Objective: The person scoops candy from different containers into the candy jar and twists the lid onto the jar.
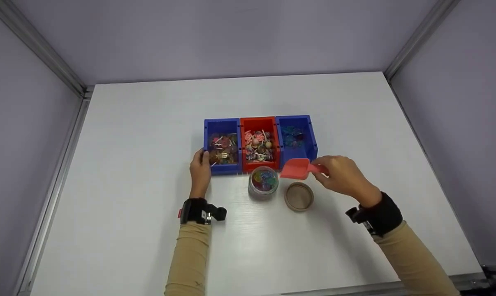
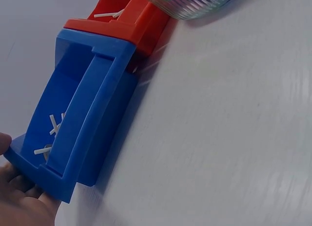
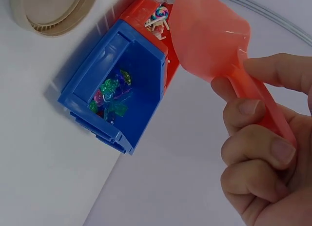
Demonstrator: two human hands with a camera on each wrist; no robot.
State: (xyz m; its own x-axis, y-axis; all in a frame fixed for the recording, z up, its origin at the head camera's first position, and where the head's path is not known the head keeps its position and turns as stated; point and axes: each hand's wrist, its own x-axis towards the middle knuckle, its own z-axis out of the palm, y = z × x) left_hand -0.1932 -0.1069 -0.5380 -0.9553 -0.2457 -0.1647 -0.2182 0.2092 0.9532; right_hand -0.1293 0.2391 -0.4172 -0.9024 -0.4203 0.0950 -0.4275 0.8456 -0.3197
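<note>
Jutting from right hand (image 1: 341, 176), pink scoop (image 1: 296, 168)

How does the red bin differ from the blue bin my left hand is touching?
The red bin sits mid-row; the left blue bin sits at one end. The left hand holds the left blue bin, while neither hand touches the red bin. Both are open-topped and hold small pieces with white sticks.
</note>
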